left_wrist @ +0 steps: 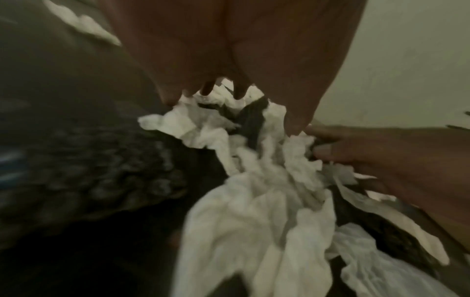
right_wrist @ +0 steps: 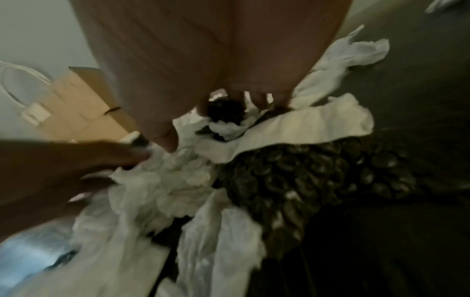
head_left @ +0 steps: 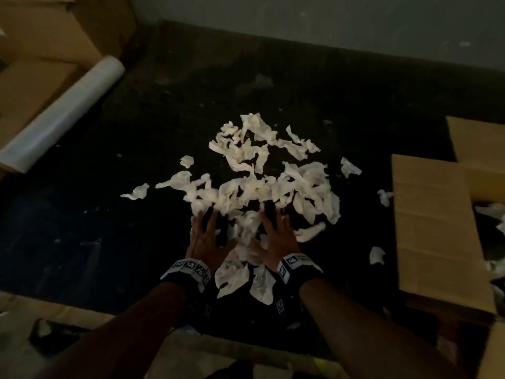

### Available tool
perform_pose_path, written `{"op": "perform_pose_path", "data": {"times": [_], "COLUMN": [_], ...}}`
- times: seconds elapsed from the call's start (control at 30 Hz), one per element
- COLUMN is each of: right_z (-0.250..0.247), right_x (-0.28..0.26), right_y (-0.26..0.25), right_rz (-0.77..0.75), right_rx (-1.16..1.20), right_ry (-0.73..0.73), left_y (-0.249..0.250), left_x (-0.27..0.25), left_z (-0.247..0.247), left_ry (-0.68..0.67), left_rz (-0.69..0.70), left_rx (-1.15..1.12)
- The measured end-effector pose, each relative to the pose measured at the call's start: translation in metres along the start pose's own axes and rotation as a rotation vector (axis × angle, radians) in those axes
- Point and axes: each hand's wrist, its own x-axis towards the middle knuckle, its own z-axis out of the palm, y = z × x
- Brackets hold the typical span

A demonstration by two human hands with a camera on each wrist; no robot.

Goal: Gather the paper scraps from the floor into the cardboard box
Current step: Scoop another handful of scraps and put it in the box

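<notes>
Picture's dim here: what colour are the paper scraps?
White to off-white paper scraps, clearest in the head view.

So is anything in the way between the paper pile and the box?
Only the cardboard box's own open flap, lying between the paper scraps and its opening. Otherwise just dark floor. Both hands, left hand and right hand, already touch the scraps.

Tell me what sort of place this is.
Probably a storeroom or packing area: cardboard boxes stacked against a bare wall, a roll of white sheeting on the dark floor, dimly lit.
</notes>
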Motion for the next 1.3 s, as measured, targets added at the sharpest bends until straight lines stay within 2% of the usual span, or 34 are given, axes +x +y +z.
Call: {"op": "perform_pose_path", "data": {"times": [0.07, 0.1, 0.17, 0.23, 0.33, 0.47, 0.57, 0.63, 0.7, 0.8, 0.9, 1.07, 1.2, 1.3], "right_z": [-0.002, -0.004, -0.012, -0.021, -0.028, -0.018, -0.009, -0.006, -0.004, -0.007, -0.026, -0.077, -0.119, -0.133], "right_x": [-0.003, -0.006, -0.015, -0.023, -0.031, -0.038, -0.039, -0.035, -0.026, -0.006, 0.02, 0.072, 0.102, 0.115], "right_y": [0.001, 0.004, 0.01, 0.024, 0.054, 0.098, 0.113, 0.109, 0.093, 0.061, 0.049, 0.094, 0.146, 0.169], "right_rz": [-0.079, -0.092, -0.069, 0.036, 0.353, 0.777, 0.876, 0.802, 0.655, 0.402, 0.365, 0.715, 1.066, 1.153], "right_rx": [0.0, -0.005, -0.023, -0.07, -0.107, -0.087, -0.042, -0.075, -0.161, -0.151, -0.153, -0.094, 0.1, 0.15], "right_ry": [0.039, 0.109, 0.34, 0.52, 0.609, 0.557, 0.54, 0.514, 0.46, 0.451, 0.559, 0.661, 0.565, 0.497], "left_y": [0.013, 0.021, 0.032, 0.041, 0.05, 0.059, 0.059, 0.058, 0.059, 0.061, 0.063, 0.068, 0.071, 0.072], "left_x": [0.008, 0.012, 0.023, 0.031, 0.042, 0.046, 0.05, 0.053, 0.057, 0.063, 0.071, 0.075, 0.076, 0.077], "left_z": [0.006, 0.007, 0.011, 0.015, 0.031, 0.052, 0.059, 0.06, 0.061, 0.057, 0.05, 0.042, 0.044, 0.048], "left_ry": [0.011, 0.019, 0.033, 0.052, 0.061, 0.086, 0.088, 0.094, 0.096, 0.105, 0.129, 0.141, 0.159, 0.136], "left_rz": [0.108, 0.156, 0.241, 0.311, 0.358, 0.397, 0.426, 0.436, 0.437, 0.432, 0.424, 0.426, 0.457, 0.432], "left_rx": [0.0, 0.007, 0.034, 0.054, 0.08, 0.104, 0.124, 0.128, 0.124, 0.104, 0.093, 0.056, 0.019, 0.014]}}
